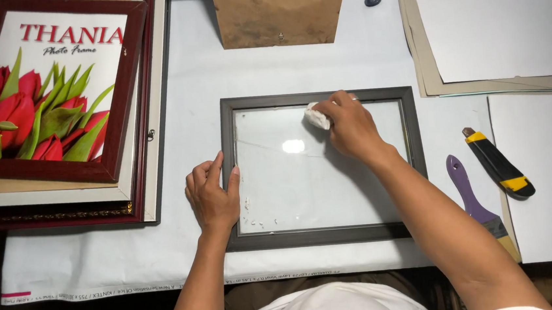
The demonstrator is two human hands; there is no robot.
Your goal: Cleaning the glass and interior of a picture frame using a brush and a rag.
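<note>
Fingers (336,106) of the right hand (353,129) are curled shut around a small white wad (316,116), cloth or tissue, kind not resolvable. The wad is pressed onto the glass pane (304,179) near the pane's upper edge, slightly right of centre. Fingers of the left hand (212,196) lie flat and spread, gripping nothing; palm rests on the white sheet (100,254), fingertips touch the left rail of the dark grey picture frame (327,236).

Frame lies flat at the middle of the table, long axis left to right as the person faces it. Wad sits at the far side of the pane; uncovered glass extends toward the person and to the left. Small white specks show on the glass near the lower left corner, just beside the left hand, well apart from the wad. Right hand is the nearer to the pane's centre; left hand is the nearer to the specks.

Right of the frame: purple-handled brush (477,208), then a yellow-and-black utility knife (500,163), both on the sheet, not touching the frame. Far right: stacked board with white paper (496,33). Far centre: brown backing board (278,10). Left: stack of frames, top one red-brown with a tulip print (41,95).
</note>
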